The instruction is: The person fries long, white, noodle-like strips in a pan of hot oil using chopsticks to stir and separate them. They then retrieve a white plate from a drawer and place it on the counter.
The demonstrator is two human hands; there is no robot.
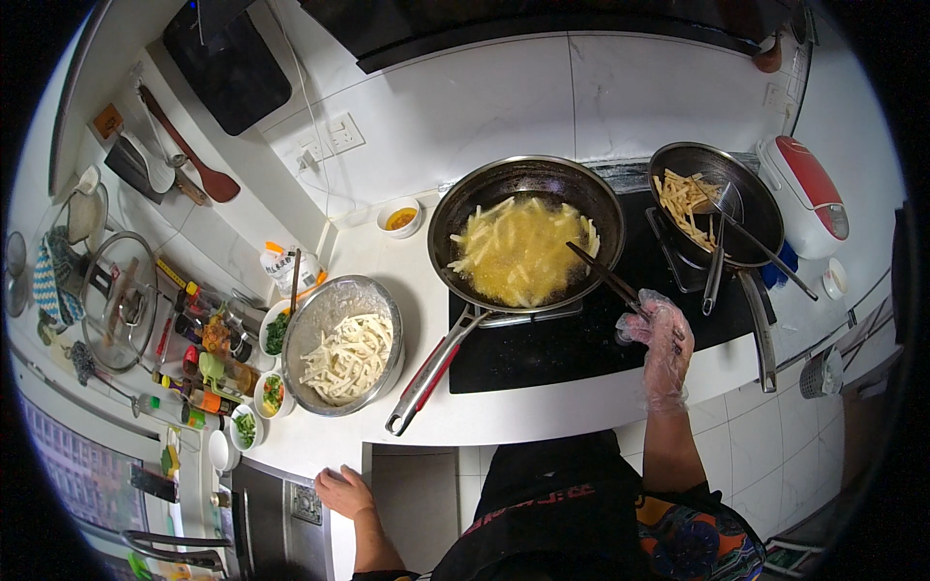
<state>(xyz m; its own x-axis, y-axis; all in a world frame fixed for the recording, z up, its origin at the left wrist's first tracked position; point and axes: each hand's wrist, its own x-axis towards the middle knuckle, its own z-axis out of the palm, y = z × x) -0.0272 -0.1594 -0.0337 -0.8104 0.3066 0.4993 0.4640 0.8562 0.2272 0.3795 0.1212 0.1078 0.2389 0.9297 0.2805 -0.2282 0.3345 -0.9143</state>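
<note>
My right hand (665, 352), in a clear plastic glove, holds a pair of dark chopsticks (610, 277). Their tips reach into the right side of a large wok (527, 174). Pale strips (508, 240), fry-like in shape, bubble there in yellow oil. At lower left, bare, my left hand (345, 492) rests on the counter edge beside the sink, with nothing seen in it. Above it stands a metal bowl (290, 363) of flour-coated white strips (349, 359). The second pan (716, 156) contains browned strips (679, 200) and a wire strainer (730, 203).
The wok's long handle (429, 385) sticks out over the front counter edge; another pan handle (759, 334) does likewise at right. Small bowls of chopped greens (245, 428) and bottles (207, 399) crowd the left. A rice cooker (806, 200) stands far right. The black cooktop (523, 363) carries both pans.
</note>
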